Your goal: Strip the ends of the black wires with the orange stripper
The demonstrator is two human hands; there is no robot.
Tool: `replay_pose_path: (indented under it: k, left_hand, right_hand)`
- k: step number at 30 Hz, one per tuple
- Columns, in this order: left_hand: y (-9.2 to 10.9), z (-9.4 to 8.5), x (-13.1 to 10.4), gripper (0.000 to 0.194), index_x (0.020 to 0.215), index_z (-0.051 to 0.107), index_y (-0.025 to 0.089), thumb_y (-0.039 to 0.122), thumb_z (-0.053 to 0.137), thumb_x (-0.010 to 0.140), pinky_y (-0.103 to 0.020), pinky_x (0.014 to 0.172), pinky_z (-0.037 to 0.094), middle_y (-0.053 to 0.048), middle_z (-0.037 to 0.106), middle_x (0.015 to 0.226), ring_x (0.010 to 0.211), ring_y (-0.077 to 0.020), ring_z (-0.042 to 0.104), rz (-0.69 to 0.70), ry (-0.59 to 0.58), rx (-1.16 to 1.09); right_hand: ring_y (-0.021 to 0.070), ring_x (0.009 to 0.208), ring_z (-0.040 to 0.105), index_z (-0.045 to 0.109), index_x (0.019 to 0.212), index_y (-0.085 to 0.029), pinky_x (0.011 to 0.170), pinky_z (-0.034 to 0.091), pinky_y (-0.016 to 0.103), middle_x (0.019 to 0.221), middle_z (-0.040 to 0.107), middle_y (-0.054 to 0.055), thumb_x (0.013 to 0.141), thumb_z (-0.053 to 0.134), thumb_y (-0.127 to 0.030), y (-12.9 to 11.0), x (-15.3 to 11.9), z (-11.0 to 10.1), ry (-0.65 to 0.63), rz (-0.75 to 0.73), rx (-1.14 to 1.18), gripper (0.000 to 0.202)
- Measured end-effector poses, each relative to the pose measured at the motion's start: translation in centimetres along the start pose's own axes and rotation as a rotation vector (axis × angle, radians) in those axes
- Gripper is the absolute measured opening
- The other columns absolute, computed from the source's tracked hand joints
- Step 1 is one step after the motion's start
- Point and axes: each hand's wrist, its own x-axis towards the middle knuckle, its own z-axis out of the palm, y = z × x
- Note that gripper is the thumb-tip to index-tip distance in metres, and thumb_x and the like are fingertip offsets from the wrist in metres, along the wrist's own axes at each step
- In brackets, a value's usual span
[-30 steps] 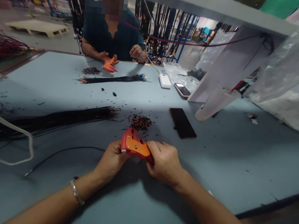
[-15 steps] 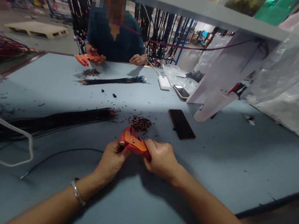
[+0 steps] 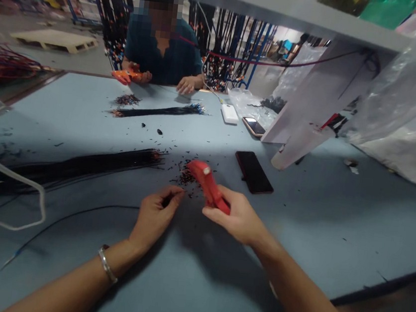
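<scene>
Red tool (image 3: 210, 186) is clasped in the right hand (image 3: 240, 217), held apart, I judge, to clear the black wire (image 3: 112, 206) pinched in the left hand (image 3: 156, 213); clippings (image 3: 186, 175) lie farther off.

One head-worn camera, I note, looking from above the near edge of the tabletop (image 3: 334, 230), facing forward and tipped down. Left hand (image 3: 154, 217) and right hand (image 3: 238, 217) show close to the lens, mid-view, over the tabletop's near half. Line of sight carries across to the far edge, where a co-worker (image 3: 162, 58) shows from the front, farther off. Far left corner is in frame; near edge runs slantwise through lower right. A shelf (image 3: 285, 9) crosses the top.
</scene>
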Motion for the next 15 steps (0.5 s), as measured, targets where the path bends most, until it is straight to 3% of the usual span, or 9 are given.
replay_pose_path:
  k: [3, 6, 8, 11, 13, 15]
  left_hand:
    - [-0.1, 0.0, 0.0, 0.026, 0.081, 0.069, 0.016, 0.039, 0.056, 0.082, -0.023, 0.068, 0.045, -0.001, 0.068, 0.074, 0.071, -0.0156, 0.059, 0.001, 0.003, 0.024]
    - [-0.1, 0.0, 0.1, 0.028, 0.082, 0.068, 0.016, 0.04, 0.054, 0.083, -0.023, 0.067, 0.045, -0.001, 0.067, 0.074, 0.072, -0.0154, 0.059, -0.008, 0.003, 0.053]
    - [-0.1, -0.1, 0.1, 0.029, 0.082, 0.067, 0.016, 0.041, 0.053, 0.084, -0.023, 0.067, 0.045, -0.001, 0.066, 0.074, 0.073, -0.0156, 0.058, -0.012, 0.01, 0.072]
    - [-0.1, -0.1, 0.1, 0.03, 0.081, 0.067, 0.016, 0.041, 0.051, 0.084, -0.023, 0.067, 0.044, -0.001, 0.066, 0.073, 0.072, -0.0156, 0.058, 0.002, 0.002, 0.09]
    - [-0.1, -0.2, 0.1, 0.03, 0.081, 0.067, 0.016, 0.041, 0.051, 0.085, -0.023, 0.066, 0.044, -0.001, 0.066, 0.073, 0.071, -0.0156, 0.058, 0.005, -0.009, 0.09]
    - [0.0, -0.3, 0.1, 0.03, 0.081, 0.067, 0.016, 0.041, 0.051, 0.084, -0.023, 0.067, 0.044, -0.001, 0.066, 0.073, 0.072, -0.0158, 0.058, 0.004, 0.001, 0.081]
  right_hand:
    - [0.0183, 0.07, 0.063, 0.057, 0.097, -0.016, 0.065, 0.049, 0.031, 0.082, 0.064, 0.005, 0.076, 0.061, -0.041, 0.9, -0.5, -0.3, -0.203, 0.128, 0.699, 0.033]
    - [0.0183, 0.073, 0.066, 0.059, 0.099, -0.015, 0.07, 0.051, 0.032, 0.087, 0.066, 0.007, 0.076, 0.06, -0.038, 2.0, -0.6, 0.2, -0.226, 0.236, 1.024, 0.032]
    - [0.0183, 0.073, 0.065, 0.06, 0.099, -0.015, 0.071, 0.051, 0.032, 0.09, 0.066, 0.008, 0.075, 0.059, -0.037, 2.4, -0.6, 0.5, -0.232, 0.245, 1.103, 0.033]
    - [0.0209, 0.08, 0.062, 0.058, 0.111, -0.018, 0.07, 0.051, 0.035, 0.101, 0.062, 0.009, 0.071, 0.061, -0.038, 2.4, -0.8, 0.1, -0.23, 0.146, 1.099, 0.045]
    - [0.0215, 0.085, 0.06, 0.053, 0.121, -0.02, 0.074, 0.05, 0.036, 0.104, 0.059, 0.008, 0.068, 0.063, -0.036, 2.1, -0.9, -0.7, -0.213, 0.045, 0.99, 0.056]
    - [0.0202, 0.084, 0.057, 0.051, 0.123, -0.022, 0.076, 0.048, 0.035, 0.099, 0.058, 0.005, 0.069, 0.064, -0.032, 1.8, -1.1, -1.8, -0.193, -0.016, 0.728, 0.057]
